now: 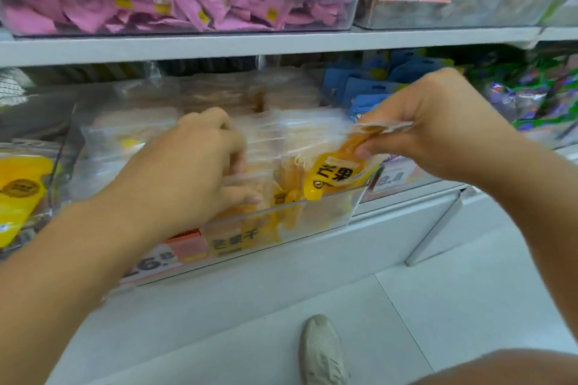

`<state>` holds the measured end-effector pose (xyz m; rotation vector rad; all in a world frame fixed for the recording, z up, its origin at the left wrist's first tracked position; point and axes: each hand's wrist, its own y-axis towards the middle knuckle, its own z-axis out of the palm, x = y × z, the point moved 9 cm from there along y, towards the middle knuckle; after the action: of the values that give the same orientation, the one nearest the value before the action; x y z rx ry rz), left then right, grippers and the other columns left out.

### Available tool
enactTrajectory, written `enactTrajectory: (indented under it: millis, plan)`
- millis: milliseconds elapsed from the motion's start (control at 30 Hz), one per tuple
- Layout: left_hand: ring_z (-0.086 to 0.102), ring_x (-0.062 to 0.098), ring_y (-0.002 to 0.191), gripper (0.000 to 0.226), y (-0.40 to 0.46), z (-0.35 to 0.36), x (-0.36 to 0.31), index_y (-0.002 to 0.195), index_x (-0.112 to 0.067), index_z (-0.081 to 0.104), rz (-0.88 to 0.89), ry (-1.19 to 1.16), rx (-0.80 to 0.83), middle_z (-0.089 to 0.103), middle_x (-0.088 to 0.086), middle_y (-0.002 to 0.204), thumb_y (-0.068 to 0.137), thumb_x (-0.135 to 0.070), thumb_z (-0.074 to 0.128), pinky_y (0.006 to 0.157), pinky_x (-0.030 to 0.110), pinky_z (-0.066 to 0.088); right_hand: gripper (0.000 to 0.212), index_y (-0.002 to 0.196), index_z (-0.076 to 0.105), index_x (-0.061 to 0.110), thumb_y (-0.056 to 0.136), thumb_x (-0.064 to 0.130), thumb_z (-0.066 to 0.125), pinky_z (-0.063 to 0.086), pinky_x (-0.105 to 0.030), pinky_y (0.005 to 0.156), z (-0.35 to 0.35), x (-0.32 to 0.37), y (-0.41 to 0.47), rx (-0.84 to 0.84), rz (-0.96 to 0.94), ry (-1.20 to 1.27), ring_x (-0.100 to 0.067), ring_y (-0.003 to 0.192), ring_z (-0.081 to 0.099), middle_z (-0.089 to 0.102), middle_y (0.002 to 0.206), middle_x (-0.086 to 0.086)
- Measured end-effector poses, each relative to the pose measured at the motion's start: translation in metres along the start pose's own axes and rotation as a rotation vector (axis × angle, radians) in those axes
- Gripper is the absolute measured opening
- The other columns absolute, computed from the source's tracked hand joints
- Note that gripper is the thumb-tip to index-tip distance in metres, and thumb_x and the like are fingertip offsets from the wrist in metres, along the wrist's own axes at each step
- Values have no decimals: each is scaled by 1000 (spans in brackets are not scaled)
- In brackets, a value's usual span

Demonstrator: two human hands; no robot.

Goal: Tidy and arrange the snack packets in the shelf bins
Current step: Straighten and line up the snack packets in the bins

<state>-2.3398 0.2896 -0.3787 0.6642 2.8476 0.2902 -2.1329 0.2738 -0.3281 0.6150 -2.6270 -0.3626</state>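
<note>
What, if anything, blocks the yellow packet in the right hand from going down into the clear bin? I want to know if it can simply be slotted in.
The right hand pinches the yellow packet over the clear bin. Below it stand other packets, and the left hand reaches in among them beside it. No lid shows.

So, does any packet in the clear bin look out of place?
Yes. One yellow mango packet is lifted above the clear bin, pinched at its top by the right hand and hanging tilted over the front edge. The left hand reaches into the packets inside.
</note>
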Motion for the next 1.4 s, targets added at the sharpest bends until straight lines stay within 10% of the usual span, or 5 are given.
enactTrajectory:
  millis: [533,700,833,1067,1400]
  plan:
    - [46,18,118,45,13,29,-10,56,-23,52,7,-181,-123,42,-9,136,95,-42,58,91,34,41,49,57,45,17,65,38,90,35,-32,62,81,0,27,378,164,-368,-26,75,50,40,62,2]
    - [39,18,129,18,8,18,-19,95,-24,59,11,-28,-46,34,-9,145,96,-42,60,92,38,44,42,85,71,7,83,49,75,51,-41,74,93,-19,18,542,270,-209,-29,77,58,62,76,-12]
    - [25,20,147,94,6,-3,-15,155,-28,19,13,247,-30,24,-2,160,81,-74,55,122,39,20,24,103,77,29,86,46,72,52,-30,86,80,7,15,452,140,-155,-9,91,64,73,96,10]
    - [8,20,154,110,3,19,13,158,-25,-14,-148,283,241,-8,0,168,73,-90,13,119,45,27,13,88,80,20,77,25,84,54,-39,81,83,3,25,380,151,-298,-20,86,64,73,87,-2]
    - [51,15,126,52,-3,-14,33,133,-36,53,-126,-28,12,50,-11,143,92,-63,38,102,40,44,8,81,77,22,79,27,83,50,-21,65,92,12,31,511,169,-208,-9,81,64,69,76,9]
